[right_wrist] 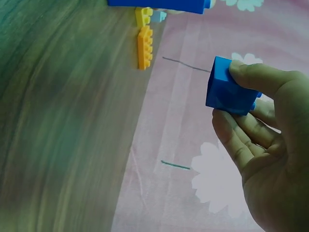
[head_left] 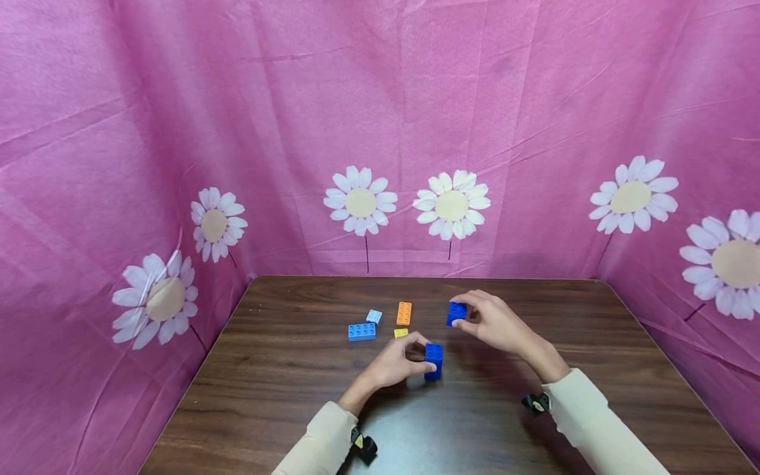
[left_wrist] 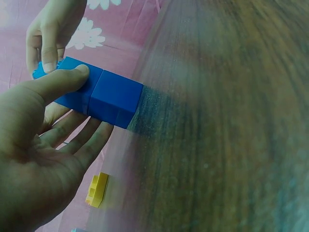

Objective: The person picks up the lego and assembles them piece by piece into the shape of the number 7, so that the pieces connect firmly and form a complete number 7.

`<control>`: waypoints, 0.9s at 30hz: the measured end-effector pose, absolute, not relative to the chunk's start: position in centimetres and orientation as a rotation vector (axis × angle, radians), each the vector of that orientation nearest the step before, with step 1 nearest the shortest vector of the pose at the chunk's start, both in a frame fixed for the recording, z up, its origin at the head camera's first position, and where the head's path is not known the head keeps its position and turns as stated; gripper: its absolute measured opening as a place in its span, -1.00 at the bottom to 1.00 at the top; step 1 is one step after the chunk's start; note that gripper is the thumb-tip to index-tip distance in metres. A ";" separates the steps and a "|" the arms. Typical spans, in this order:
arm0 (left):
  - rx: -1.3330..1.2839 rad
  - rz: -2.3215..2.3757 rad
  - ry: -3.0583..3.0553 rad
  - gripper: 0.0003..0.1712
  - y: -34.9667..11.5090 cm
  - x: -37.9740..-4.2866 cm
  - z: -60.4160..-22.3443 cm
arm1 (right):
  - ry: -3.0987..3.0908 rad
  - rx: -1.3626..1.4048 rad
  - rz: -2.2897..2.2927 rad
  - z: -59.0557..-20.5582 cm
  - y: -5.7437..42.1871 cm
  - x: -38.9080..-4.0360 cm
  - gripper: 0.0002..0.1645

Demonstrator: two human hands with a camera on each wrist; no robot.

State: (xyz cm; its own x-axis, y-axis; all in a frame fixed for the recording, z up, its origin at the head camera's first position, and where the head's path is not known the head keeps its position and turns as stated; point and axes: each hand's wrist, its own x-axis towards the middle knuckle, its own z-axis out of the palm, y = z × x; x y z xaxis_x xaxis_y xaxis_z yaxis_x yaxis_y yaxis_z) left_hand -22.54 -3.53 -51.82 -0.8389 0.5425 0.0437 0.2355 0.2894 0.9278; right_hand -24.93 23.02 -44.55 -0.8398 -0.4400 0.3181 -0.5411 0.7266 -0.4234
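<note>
Two dark blue toy bricks stacked into a small tower (left_wrist: 116,96) stand upright on the table, and my left hand (head_left: 394,363) grips them between thumb and fingers at the upper brick. Studs show on the tower's top in the head view. A single dark blue brick (right_wrist: 231,87) is pinched between the thumb and fingers of my right hand (head_left: 493,322), studs up, held off the table to the right of the tower and farther back. Just beyond the left hand lies a yellow brick (head_left: 401,333), partly hidden by it.
An orange brick (head_left: 404,313) lies behind the yellow one. To the left are a light blue brick (head_left: 374,316) and a longer mid-blue brick (head_left: 361,332). Pink cloth (head_left: 410,99) with printed daisies hangs around the back and sides of the brown wooden table (head_left: 285,369).
</note>
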 end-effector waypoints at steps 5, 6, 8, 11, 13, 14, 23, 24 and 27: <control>0.719 1.562 2.283 -0.73 -3.5 -22.5 -51.8 | -2.734 0.820 0.748 -44.0 22.5 -24.6 -0.45; 0.720 1.563 2.282 -0.73 -3.5 -22.5 -51.8 | -2.731 0.827 0.744 -43.9 22.4 -24.5 -0.46; 0.723 1.564 2.280 -0.73 -3.6 -22.5 -51.8 | -2.723 0.838 0.733 -43.7 22.2 -24.3 -0.46; 0.722 1.565 2.279 -0.73 -3.5 -22.5 -51.8 | -2.722 0.850 0.726 -43.5 21.9 -24.1 -0.45; 0.717 1.567 2.278 -0.74 -3.5 -22.5 -51.8 | -2.725 0.858 0.723 -43.3 21.7 -23.9 -0.45; 0.716 1.568 2.278 -0.74 -3.5 -22.5 -51.8 | -2.725 0.863 0.723 -43.3 21.7 -23.8 -0.44; 0.724 1.565 2.282 -0.73 -3.4 -22.6 -51.8 | -2.726 0.915 0.763 -42.5 20.9 -22.9 -0.45; 0.725 1.567 2.279 -0.73 -3.5 -22.6 -51.8 | -2.724 0.921 0.764 -42.5 20.8 -22.8 -0.46; 0.728 1.570 2.275 -0.73 -3.5 -22.6 -51.9 | -2.717 0.944 0.763 -42.2 20.5 -22.4 -0.46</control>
State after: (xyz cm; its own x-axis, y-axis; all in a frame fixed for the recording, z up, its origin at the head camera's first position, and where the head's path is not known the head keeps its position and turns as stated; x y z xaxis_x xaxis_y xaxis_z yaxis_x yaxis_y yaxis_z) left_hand -22.56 -3.48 -51.85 -0.8329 0.5509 0.0519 0.2438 0.2811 0.9282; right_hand -22.44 20.53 -42.23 -0.7863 -0.5331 0.3122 -0.6177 0.6696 -0.4124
